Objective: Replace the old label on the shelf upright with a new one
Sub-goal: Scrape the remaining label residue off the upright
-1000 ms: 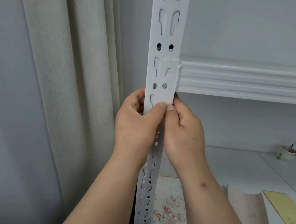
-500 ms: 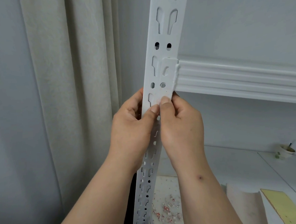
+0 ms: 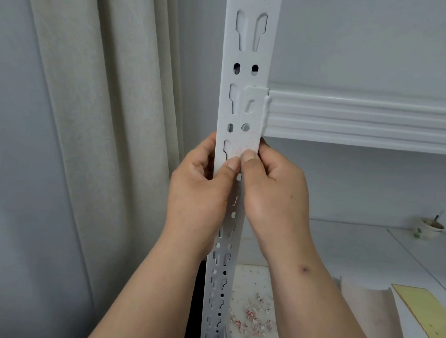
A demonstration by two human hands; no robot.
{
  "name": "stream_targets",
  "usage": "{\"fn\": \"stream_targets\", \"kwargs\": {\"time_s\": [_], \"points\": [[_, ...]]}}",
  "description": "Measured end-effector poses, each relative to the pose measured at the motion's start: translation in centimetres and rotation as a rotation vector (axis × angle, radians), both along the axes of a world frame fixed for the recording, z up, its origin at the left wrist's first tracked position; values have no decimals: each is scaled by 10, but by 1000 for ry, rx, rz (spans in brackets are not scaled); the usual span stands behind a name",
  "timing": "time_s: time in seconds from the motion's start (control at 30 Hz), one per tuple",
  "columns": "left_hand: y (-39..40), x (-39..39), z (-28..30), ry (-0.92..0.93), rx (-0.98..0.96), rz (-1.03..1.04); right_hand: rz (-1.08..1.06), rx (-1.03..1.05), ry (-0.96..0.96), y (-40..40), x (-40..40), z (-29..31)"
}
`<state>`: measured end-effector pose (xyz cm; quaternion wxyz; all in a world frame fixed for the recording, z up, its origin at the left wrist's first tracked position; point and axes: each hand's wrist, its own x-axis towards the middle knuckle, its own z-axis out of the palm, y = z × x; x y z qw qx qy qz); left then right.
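Shelf upright (image 3: 250,71): the white slotted post runs from the top of the view down between the two forearms, leaning slightly; its framing has barely shifted over the last second, so the person is working the same spot.
Shelf beam (image 3: 363,115): hooked into the upright just above the hands, unmoved.
Left hand (image 3: 200,193): wrapped round the upright's left edge, thumb pressed flat on the front face; a second ago this thumb sat higher and further across, and it has since slid back down-left.
Right hand (image 3: 274,189): fingers curled behind the right edge, thumb tip touching the left thumb on the face.
Grip: both thumbs pressed together against the metal, rubbing rather than pinching any loose piece.
Old label (image 3: 244,148): only a faint pinkish smear just above the thumbnails, below the round hole.
Scraps (image 3: 250,320): red-and-white shreds lie in a tray on the surface below.
Meaning: judging by the thin residue, removal is nearly done; no new label is visible yet.
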<state>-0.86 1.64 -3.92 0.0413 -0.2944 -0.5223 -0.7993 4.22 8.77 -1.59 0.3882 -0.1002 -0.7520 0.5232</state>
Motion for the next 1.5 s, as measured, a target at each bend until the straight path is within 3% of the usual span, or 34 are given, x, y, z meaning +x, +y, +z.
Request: {"fn": "stream_targets", "kwargs": {"time_s": [1.5], "points": [[2,1,-1,23,-20,6,15,-124,39,0,3,4]]}}
